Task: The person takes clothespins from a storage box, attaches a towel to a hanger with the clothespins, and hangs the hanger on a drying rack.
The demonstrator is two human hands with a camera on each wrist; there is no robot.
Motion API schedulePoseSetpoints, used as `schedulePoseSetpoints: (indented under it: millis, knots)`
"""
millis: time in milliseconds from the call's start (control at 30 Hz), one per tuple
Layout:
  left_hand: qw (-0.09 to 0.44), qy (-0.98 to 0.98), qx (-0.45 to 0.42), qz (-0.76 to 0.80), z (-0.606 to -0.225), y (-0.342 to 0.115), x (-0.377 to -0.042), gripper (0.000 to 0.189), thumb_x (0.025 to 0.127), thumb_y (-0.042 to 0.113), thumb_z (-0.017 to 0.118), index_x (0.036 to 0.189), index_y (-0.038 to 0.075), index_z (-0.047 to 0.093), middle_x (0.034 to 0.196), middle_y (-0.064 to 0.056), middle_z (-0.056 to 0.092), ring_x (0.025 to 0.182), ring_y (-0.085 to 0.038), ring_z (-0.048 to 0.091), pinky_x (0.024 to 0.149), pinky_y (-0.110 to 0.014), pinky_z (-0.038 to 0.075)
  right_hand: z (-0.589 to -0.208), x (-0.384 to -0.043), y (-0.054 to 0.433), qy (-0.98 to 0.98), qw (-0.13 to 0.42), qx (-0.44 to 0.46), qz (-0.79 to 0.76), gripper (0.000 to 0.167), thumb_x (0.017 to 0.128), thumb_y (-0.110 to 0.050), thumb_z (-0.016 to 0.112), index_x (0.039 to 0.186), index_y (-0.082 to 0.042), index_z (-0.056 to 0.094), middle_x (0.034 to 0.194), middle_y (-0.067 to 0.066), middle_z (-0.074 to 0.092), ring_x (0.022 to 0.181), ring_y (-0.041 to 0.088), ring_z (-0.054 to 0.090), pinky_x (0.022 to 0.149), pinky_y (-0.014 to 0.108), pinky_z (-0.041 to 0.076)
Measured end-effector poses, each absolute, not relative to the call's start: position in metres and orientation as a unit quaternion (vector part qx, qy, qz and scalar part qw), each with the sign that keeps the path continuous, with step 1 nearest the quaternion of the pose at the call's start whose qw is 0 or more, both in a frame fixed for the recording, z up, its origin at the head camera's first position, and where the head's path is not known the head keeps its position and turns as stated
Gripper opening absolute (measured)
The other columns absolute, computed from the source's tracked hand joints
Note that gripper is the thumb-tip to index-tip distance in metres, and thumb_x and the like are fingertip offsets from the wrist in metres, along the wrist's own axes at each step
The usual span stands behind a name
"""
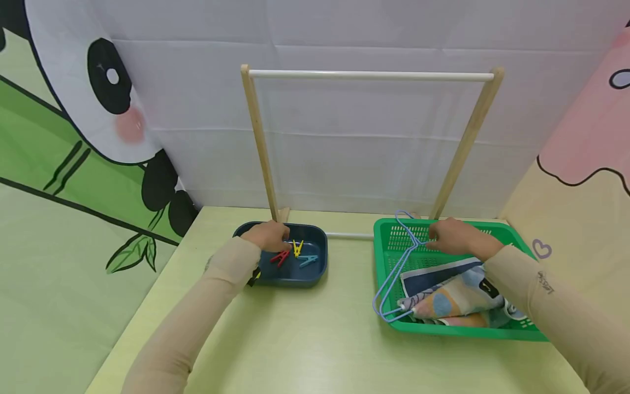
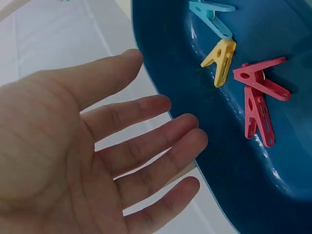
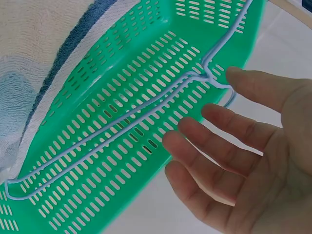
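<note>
My left hand (image 1: 268, 236) hovers over the left rim of a dark blue basin (image 1: 315, 279), its fingers spread and relaxed with nothing between them. Inside lie a light blue clothespin (image 2: 210, 17), a yellow clothespin (image 2: 222, 61) and red clothespins (image 2: 261, 80). Over the green basket (image 1: 381, 241), my right hand (image 1: 455, 238) is loosely bent beside light blue hangers (image 1: 394, 273). In the right wrist view, part of the hangers (image 3: 209, 78) runs between the separated thumb and index finger, close to the thumb tip.
Folded, patterned towels (image 1: 458, 295) lie in the green basket, with the hangers' lower ends beside them. Behind both containers stands a wooden rack (image 1: 261, 142) with a white top bar (image 1: 369, 75). A printed cloth backdrop (image 1: 344, 169) rises behind the pale table (image 1: 334, 339).
</note>
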State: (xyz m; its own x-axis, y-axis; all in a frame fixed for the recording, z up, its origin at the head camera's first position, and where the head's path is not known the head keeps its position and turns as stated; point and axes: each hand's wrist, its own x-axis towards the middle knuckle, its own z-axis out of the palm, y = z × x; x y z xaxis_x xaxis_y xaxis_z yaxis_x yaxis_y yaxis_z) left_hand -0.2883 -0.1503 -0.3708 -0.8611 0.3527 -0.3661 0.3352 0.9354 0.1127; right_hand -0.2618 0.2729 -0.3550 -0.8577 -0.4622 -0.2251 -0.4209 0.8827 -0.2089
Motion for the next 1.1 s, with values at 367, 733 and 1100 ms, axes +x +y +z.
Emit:
schedulePoseSetpoints:
  millis: [367, 733, 1100]
  knots:
    - [0.201, 0.966, 0.161, 0.004, -0.383, -0.142, -0.298, 0.010, 0.086, 0.020, 0.070, 0.086, 0.011, 0.066, 0.082, -0.002, 0.060, 0.075, -0.019, 0.056, 0.068, -0.036, 0.048, -0.365, -0.270, 0.275, 0.963, 0.137, -0.226, -0.056, 0.024, 0.091, -0.019, 0.063, 0.102, 0.002, 0.067, 0.093, 0.011, 0.065, 0.080, 0.024, 0.062, 0.068, 0.041, 0.051]
    - [0.185, 0.971, 0.142, -0.053, -0.410, -0.142, -0.309, 0.012, 0.081, 0.016, 0.075, 0.088, 0.010, 0.068, 0.082, -0.003, 0.063, 0.073, -0.020, 0.059, 0.066, -0.037, 0.050, -0.371, -0.272, 0.274, 0.957, 0.138, -0.248, -0.060, 0.017, 0.092, -0.017, 0.061, 0.096, -0.002, 0.068, 0.088, 0.006, 0.065, 0.077, 0.021, 0.062, 0.067, 0.040, 0.051]
    - [0.156, 0.975, 0.134, -0.080, -0.430, -0.143, -0.320, 0.018, 0.081, 0.016, 0.073, 0.096, 0.008, 0.069, 0.085, -0.008, 0.064, 0.069, -0.021, 0.057, 0.061, -0.038, 0.050, -0.371, -0.274, 0.271, 0.957, 0.139, -0.247, -0.053, 0.017, 0.092, -0.016, 0.061, 0.097, -0.001, 0.068, 0.088, 0.007, 0.065, 0.077, 0.021, 0.062, 0.067, 0.039, 0.051]
